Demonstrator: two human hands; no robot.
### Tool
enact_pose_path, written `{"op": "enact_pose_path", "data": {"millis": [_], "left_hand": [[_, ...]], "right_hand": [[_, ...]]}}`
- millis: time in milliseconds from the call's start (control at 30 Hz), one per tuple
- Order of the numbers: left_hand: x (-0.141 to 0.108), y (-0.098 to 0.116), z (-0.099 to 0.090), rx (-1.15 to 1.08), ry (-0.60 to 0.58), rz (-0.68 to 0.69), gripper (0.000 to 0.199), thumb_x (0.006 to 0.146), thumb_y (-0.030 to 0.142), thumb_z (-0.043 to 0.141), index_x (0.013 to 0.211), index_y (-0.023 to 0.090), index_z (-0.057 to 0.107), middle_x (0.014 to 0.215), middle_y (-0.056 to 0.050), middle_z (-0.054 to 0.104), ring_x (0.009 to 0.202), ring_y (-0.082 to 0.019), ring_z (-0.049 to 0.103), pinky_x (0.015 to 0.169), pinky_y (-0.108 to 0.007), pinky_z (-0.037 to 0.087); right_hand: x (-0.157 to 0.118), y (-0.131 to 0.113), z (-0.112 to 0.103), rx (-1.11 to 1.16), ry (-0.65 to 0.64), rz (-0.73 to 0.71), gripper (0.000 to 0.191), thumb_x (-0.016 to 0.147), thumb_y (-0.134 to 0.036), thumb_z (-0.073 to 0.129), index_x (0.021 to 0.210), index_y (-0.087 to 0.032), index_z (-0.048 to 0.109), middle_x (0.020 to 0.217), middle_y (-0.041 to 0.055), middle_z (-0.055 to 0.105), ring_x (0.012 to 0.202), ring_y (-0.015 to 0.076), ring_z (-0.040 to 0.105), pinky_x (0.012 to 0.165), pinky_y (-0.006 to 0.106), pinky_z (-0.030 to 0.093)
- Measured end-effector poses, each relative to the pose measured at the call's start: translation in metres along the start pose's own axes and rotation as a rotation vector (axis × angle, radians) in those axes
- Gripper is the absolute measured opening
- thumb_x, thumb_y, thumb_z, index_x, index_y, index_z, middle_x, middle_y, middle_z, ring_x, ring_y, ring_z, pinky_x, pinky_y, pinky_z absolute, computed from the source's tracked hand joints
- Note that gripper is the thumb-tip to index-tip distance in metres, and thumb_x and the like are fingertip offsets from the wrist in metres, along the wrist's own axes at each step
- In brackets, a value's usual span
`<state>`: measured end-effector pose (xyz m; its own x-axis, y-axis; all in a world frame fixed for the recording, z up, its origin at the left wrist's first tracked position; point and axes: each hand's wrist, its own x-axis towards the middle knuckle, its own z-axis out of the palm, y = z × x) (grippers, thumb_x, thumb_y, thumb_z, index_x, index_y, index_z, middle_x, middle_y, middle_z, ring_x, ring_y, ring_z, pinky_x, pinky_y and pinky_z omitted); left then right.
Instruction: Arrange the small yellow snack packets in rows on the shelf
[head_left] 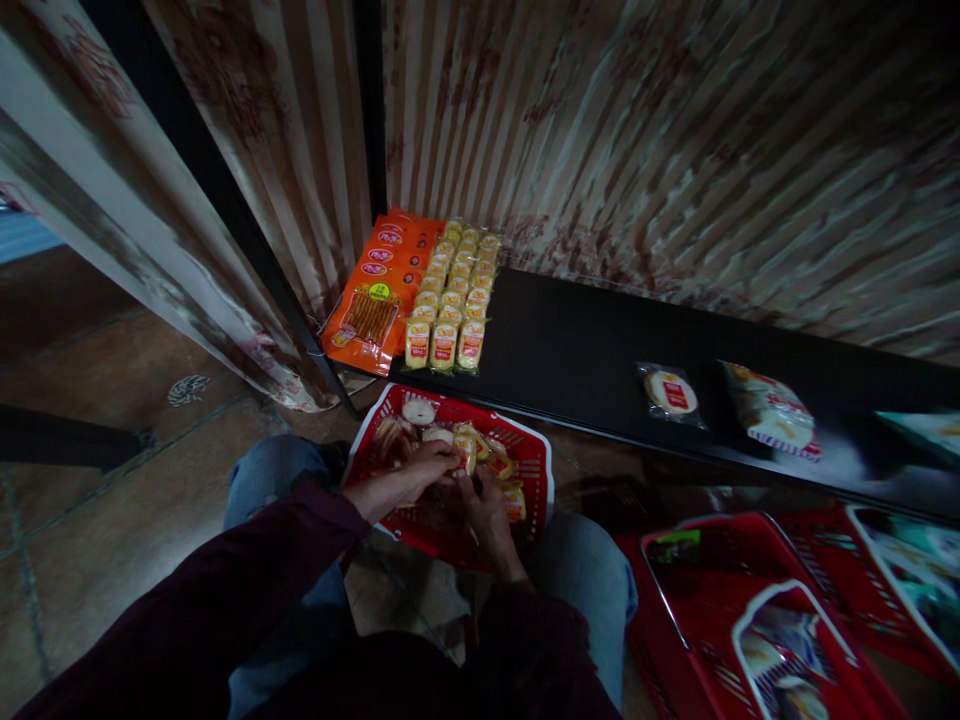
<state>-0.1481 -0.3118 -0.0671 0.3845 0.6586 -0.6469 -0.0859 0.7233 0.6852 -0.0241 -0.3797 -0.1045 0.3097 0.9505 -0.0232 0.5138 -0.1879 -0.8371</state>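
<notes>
A red shopping basket (546, 470) with a white rim stands between my knees, with several small wrapped snacks in it. Over the basket, my left hand (426, 472) and my right hand (491, 515) meet at a small yellow-wrapped snack cake (466, 452), their fingers closed on it. Parts of the packet are hidden by the fingers. Round pale wrapped buns (418, 411) lie at the basket's far left side, and more yellow packets (514, 500) lie to its right.
On the black low shelf (555, 340), orange snack bags (367, 310) overlap beside rows of yellow snack cakes (444, 335). Farther right lie a round wrapped bun (671, 393) and a bread bag (772, 410). More red baskets (705, 600) stand at lower right. A dark post (247, 240) rises at left.
</notes>
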Motion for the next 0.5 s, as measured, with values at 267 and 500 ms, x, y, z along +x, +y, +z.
{"op": "enact_pose_path", "data": {"millis": [267,500], "left_hand": [[0.009,-0.002,-0.001,0.272,0.106,0.127,0.010,0.073,0.009,0.061,0.075,0.017,0.055,0.072,0.003,0.056,0.058,-0.006,0.051,0.054,-0.016,0.042],[0.011,-0.002,-0.003,0.342,0.120,0.131,0.014,0.081,0.022,0.057,0.095,0.018,0.057,0.087,-0.001,0.061,0.062,-0.009,0.054,0.055,-0.019,0.044]], "right_hand": [[0.000,0.012,0.007,0.037,0.017,0.079,0.048,0.085,-0.043,0.044,0.115,-0.012,0.064,0.113,0.0165,0.067,0.107,0.0296,0.061,0.094,0.045,0.046],[0.000,0.007,0.006,0.081,-0.061,0.184,0.054,0.083,-0.046,0.044,0.120,-0.012,0.063,0.123,0.0154,0.064,0.118,0.0277,0.056,0.103,0.041,0.041]]}}
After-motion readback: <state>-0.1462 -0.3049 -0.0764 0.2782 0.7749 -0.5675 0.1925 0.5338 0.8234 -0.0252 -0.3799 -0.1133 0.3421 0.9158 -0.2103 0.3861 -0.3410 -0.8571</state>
